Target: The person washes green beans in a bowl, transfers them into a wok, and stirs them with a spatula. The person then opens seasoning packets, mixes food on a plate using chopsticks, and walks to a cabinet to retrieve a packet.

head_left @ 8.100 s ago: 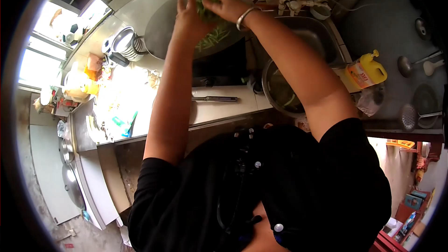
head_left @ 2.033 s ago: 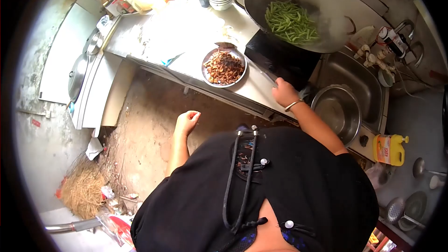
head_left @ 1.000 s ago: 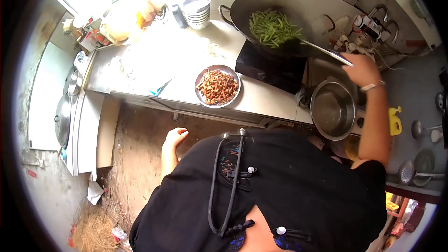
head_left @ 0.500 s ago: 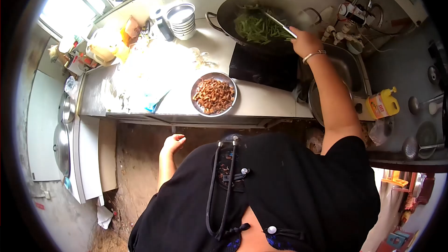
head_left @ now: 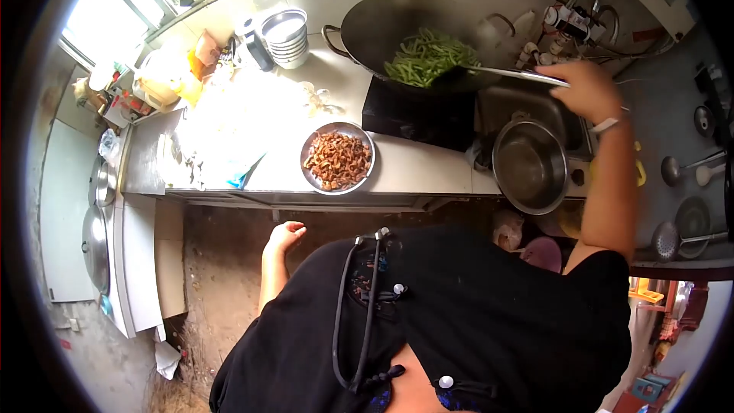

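My right hand is closed around the pale handle of a long wok spatula, to the right of the wok. The spatula's dark head reaches into the big dark wok, against the right side of a heap of green beans; its exact shape is hard to make out. My left hand hangs below the counter edge, empty, with the fingers loosely bent. Nearest to it on the counter is a round metal plate of browned meat strips.
A black stove block stands under the wok. On its right are a metal basin and a sink with a tap. Stacked metal bowls stand at the back left. Ladles hang on the right.
My right hand has moved right and slightly down with the spatula, which now lies flatter. The beans sit heaped nearer the wok's front. My left hand has hardly moved.
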A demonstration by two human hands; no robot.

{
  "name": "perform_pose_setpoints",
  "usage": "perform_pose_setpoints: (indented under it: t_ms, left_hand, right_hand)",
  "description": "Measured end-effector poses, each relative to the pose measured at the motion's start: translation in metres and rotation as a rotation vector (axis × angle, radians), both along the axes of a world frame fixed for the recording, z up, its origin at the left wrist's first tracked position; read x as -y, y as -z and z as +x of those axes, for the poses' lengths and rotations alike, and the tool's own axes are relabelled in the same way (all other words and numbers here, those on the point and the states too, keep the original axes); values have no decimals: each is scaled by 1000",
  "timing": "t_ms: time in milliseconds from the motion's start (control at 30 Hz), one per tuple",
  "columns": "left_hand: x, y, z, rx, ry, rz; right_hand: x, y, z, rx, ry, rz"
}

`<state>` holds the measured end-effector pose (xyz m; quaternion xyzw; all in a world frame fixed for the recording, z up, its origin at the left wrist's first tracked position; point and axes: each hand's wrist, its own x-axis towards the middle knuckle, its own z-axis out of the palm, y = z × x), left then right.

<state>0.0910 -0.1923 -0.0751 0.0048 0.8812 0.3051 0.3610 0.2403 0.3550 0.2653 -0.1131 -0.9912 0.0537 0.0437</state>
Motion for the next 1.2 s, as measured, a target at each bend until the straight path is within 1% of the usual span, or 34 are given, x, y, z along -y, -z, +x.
perform_pose_setpoints:
  t_ms: [67, 100, 133, 167, 200, 267, 300, 367, 400, 433, 467, 533, 600, 633, 667, 733, 767, 800, 833, 867, 900, 933, 967, 1000, 1067, 1100, 1133, 1200]
  left_hand:
    - [-5, 4, 2, 23, -13, 50]
    - [-6, 4, 1, 16, -17, 51]
    - [-6, 4, 2, 8, -38, 65]
    - [-5, 4, 5, 2, -62, 76]
    - [-5, 0, 8, 1, -67, 71]
    - [-8, -9, 11, -119, -113, 106]
    - [-8, -11, 9, -224, -114, 129]
    - [1, 11, -10, -372, -129, 295]
    - [-5, 9, -21, -440, -123, 390]
    - [-16, -6, -31, -598, -27, 241]
    - [-30, -30, -40, -750, 71, 86]
    - [-77, -85, -49, -810, 81, 33]
    - [-118, -124, -67, -832, 138, 29]
    - [-141, -141, -74, -879, 157, 96]
    - [-162, -155, -82, -925, 177, 162]
    - [-197, -174, -96, -1072, 244, 237]
    - [-212, -179, -103, -1069, 245, 237]
    - [-226, -182, -109, -1131, 245, 225]
    - [-237, -184, -113, -1193, 246, 213]
    - [-244, -187, -116, -1189, 248, 216]
    - [-251, -190, -117, -1163, 212, 185]
    - [-256, -191, -119, -1140, 175, 154]
    - [-259, -187, -122, -1167, 126, 185]
    - [-261, -185, -123, -1166, 131, 186]
    - [-263, -183, -124, -1236, 93, 248]
    - [-264, -182, -125, -1259, 78, 276]
    - [-265, -181, -125, -1258, 83, 277]
    - [-264, -182, -125, -1278, 88, 275]
  right_hand:
    - [-3, 50, -39, -59, 89, 0]
    - [-14, 59, -48, -66, 85, 1]
    - [-27, 66, -54, -145, 84, -35]
    - [-43, 70, -59, -221, 82, -73]
    - [-64, 70, -64, -199, 96, -113]
    - [-63, 43, -64, -116, 341, -195]
    - [-69, 42, -66, -120, 344, -197]
    - [-91, 39, -73, 12, 326, -33]
    - [-105, 50, -84, 10, 321, -32]
    - [-123, 74, -100, 57, 372, -94]
    - [-132, 93, -111, 105, 424, -156]
    - [-107, 111, -123, 45, 385, -441]
    - [-87, 123, -135, 105, 192, -329]
    - [-58, 107, -132, 83, 260, -434]
    - [-42, 93, -125, 80, 259, -437]
    - [-24, 71, -111, 13, 187, -469]
    - [-28, 64, -104, 3, 113, -476]
    - [-22, 51, -95, 9, 116, -476]
    - [-13, 33, -82, -36, 42, -415]
    - [-5, 22, -71, -83, -31, -353]
    - [-1, 19, -64, -80, -26, -353]
    - [3, 17, -58, -118, -84, -310]
    - [7, 16, -54, -156, -143, -269]
    - [14, 15, -53, -156, -138, -271]
    - [28, 15, -54, -7, -48, -170]
    - [17, 32, -63, 0, -48, -89]
    - [10, 41, -68, 1, -43, -90]
    - [-2, 48, -76, 4, 27, 12]
